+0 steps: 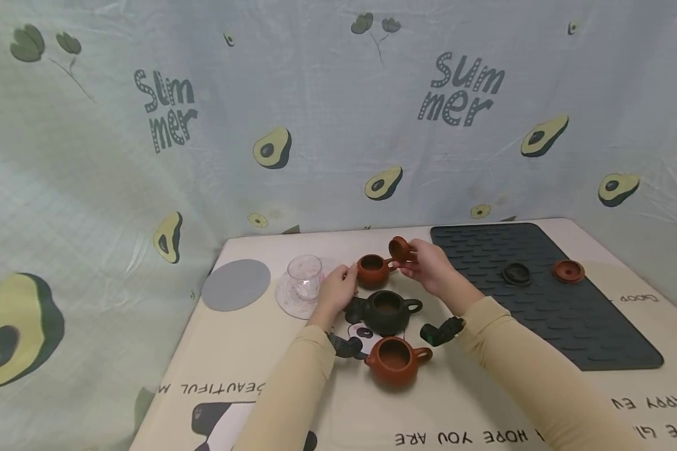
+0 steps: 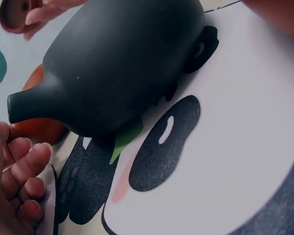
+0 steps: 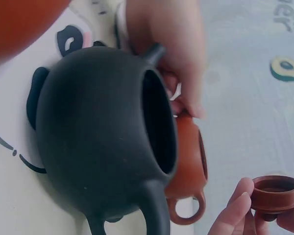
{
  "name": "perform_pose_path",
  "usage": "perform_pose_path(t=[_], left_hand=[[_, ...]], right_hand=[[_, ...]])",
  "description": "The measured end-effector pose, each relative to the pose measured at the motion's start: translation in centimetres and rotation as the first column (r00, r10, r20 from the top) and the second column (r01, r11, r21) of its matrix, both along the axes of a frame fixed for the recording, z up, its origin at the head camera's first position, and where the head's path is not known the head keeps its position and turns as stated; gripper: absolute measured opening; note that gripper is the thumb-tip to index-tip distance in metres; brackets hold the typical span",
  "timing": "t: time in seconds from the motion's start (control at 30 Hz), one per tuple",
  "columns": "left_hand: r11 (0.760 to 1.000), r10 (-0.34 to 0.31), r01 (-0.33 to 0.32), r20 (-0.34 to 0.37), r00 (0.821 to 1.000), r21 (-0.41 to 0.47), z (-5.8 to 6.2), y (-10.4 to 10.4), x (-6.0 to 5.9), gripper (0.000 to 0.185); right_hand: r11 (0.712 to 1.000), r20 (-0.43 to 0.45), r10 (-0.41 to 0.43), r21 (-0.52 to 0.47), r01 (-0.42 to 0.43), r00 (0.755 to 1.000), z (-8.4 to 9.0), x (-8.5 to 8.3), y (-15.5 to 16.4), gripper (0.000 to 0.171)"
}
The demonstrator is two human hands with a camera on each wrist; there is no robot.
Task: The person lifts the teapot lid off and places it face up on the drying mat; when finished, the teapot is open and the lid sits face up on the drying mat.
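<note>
At the far end of a row of lidless teapots, my left hand pinches the spout side of a small reddish-brown teapot. My right hand holds a reddish-brown teapot lid in its fingertips, just right of that pot and above its handle. The lid is tipped on its side, hollow underside facing left in the head view. Nearer stands a black teapot, and nearest a larger reddish-brown teapot. All spouts point left. In the left wrist view the black teapot partly hides the small one.
A clear glass cup stands on a round patterned coaster to the left, beside a grey disc. On the right, a dark ridged mat bears a black lid and a reddish-brown lid. A printed curtain rises behind.
</note>
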State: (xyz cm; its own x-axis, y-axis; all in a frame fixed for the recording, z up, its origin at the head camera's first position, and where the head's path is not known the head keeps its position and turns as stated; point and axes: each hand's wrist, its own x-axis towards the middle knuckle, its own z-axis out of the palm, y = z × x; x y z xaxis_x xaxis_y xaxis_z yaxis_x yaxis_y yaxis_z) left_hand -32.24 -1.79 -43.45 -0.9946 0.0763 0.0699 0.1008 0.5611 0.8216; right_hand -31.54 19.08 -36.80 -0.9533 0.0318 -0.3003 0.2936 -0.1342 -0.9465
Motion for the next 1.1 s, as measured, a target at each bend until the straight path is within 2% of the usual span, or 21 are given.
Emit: perform_pose_path(t=[0.27,0.37,0.67,0.9,1.1], left_hand=[[1.000,0.010,-0.010,-0.014,1.000,-0.017,-0.2,-0.1,0.0,0.040],[1.000,0.008,-0.009,-0.013,1.000,-0.020,-0.2,0.1,-0.1,0.040],[1.000,0.015,-0.016,-0.032,0.999,-0.018,-0.3,0.1,0.0,0.039],[1.000,0.029,-0.030,-0.030,0.999,-0.008,-0.1,0.2,0.0,0.039],[1.000,0.028,-0.028,-0.020,0.999,-0.013,-0.4,0.1,0.0,0.040]], right_hand=[[0.979,0.038,0.021,-0.205,-0.013,0.999,-0.7,0.8,2.2,0.044],[0.971,0.031,0.031,-0.239,-0.023,0.999,-0.9,1.3,3.1,0.043],[0.953,0.055,0.028,-0.302,-0.010,0.998,-0.9,2.1,5.1,0.039],[0.940,0.062,0.059,-0.339,-0.035,0.996,0.0,2.6,7.3,0.031],[0.950,0.060,0.052,-0.310,-0.031,0.997,0.2,2.5,9.3,0.032]])
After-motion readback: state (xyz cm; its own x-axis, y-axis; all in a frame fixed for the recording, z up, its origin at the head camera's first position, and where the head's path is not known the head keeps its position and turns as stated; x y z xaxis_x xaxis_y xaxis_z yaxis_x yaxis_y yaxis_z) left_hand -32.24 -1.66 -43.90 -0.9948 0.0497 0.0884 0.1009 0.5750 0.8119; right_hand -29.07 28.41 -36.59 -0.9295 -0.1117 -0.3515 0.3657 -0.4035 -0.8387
